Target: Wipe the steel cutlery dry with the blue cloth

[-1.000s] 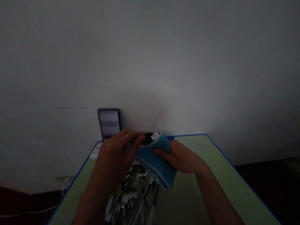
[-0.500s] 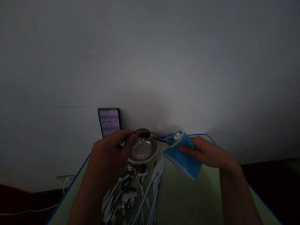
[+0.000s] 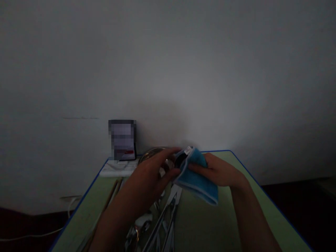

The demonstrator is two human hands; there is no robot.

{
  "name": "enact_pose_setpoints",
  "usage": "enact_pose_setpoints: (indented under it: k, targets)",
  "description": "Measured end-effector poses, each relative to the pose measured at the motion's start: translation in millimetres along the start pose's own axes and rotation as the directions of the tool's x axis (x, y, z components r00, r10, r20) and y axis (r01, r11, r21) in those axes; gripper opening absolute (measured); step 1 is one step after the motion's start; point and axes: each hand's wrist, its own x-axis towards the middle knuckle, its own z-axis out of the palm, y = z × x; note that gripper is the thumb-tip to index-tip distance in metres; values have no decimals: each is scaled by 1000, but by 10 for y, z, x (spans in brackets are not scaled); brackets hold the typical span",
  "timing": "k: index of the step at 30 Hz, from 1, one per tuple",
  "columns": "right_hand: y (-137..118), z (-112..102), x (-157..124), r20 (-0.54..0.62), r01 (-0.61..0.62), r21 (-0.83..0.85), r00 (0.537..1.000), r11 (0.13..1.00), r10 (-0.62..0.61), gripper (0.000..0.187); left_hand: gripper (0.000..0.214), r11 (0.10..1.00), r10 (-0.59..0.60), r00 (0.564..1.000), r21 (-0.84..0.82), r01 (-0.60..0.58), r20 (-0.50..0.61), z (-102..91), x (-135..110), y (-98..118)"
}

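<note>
My right hand (image 3: 222, 171) grips a folded blue cloth (image 3: 196, 176) above the green table (image 3: 236, 196). My left hand (image 3: 154, 173) pinches a metal spoon, whose dark bowl (image 3: 180, 160) is tucked into the cloth's fold. Both hands meet over the middle of the table. Below them lies a pile of several metal spoons and other cutlery (image 3: 157, 227). A shiny metal bowl (image 3: 152, 154) stands just behind my left hand, partly hidden by it.
A phone (image 3: 122, 139) leans upright against the grey wall at the table's back left, above a white power strip (image 3: 119, 168). White cables (image 3: 39, 238) trail off the left side. The table has a blue rim (image 3: 246, 168).
My left hand has moved right and pushed the spoon's bowl into the cloth; half a second ago the spoon was drawn out with the hands apart. The right hand has shifted slightly left.
</note>
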Motion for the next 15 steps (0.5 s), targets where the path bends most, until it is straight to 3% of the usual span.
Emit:
enact_pose_setpoints:
  k: [4,8,11,15]
  targets:
    - [22,-4,-9,63,-12,123,998,992,4,27,39,984,171,985,-58,-169,33,-96,-27,-29]
    - [27,5,-12,259,-128,277,964,952,54,30,16,972,211,977,-96,-213,-27,-161,-17,-97]
    - [13,-9,-23,359,-203,305,929,930,85,31,16,991,99,991,-83,-106,-92,-160,3,-136]
    - [4,-66,-66,303,-195,230,945,954,120,29,29,985,-171,975,-43,166,-142,-160,10,-167]
